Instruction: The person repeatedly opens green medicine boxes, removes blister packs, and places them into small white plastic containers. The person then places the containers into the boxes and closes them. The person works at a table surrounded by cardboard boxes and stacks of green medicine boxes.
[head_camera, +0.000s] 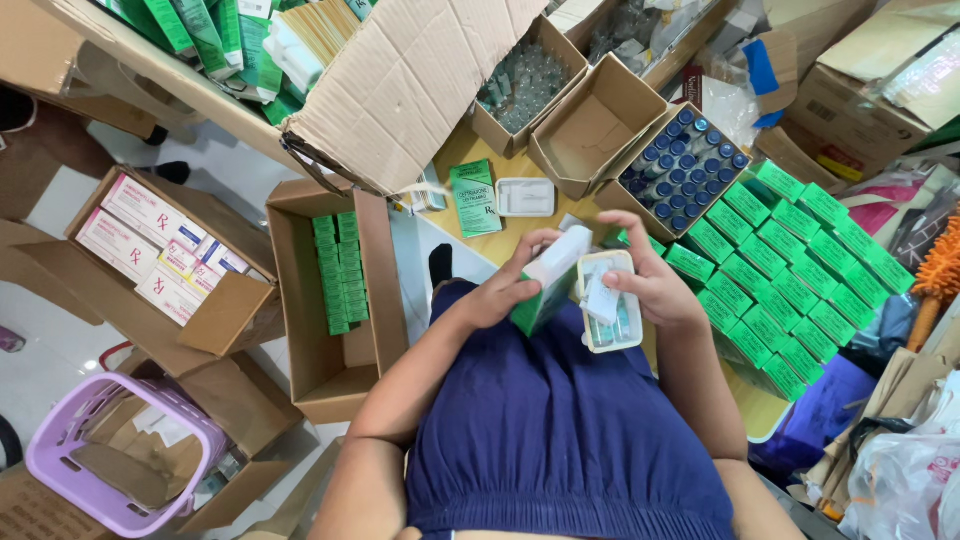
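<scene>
While both hands work over the lap, I read the step as sliding a filled tray into a carton. My left hand (505, 290) is wrapped around a green and white carton (548, 280), its open white flap pointing toward 1 o'clock. My right hand (650, 285) pinches a pale plastic tray (612, 305) by its rim, with a folded white leaflet (600, 300) lying on top and what looks like vials under it; I cannot make out how many.

To do this well, I judge the tray's short end should line up square with the carton mouth before any push, since a tilted entry could catch the flap or crease the leaflet. I would keep a thumb on the leaflet so it rides in with the tray, and hold the carton lightly so its walls stay open.

At 1 o'clock from the hands sits an open box of blue-capped vials (683, 170). At 3 o'clock, rows of finished green cartons (790, 270) cover the table. At 12 o'clock lies a spare empty tray (525, 197) beside a green leaflet pack (474, 197). At 9 o'clock a cardboard box (330, 360) on the floor holds more green cartons.
</scene>
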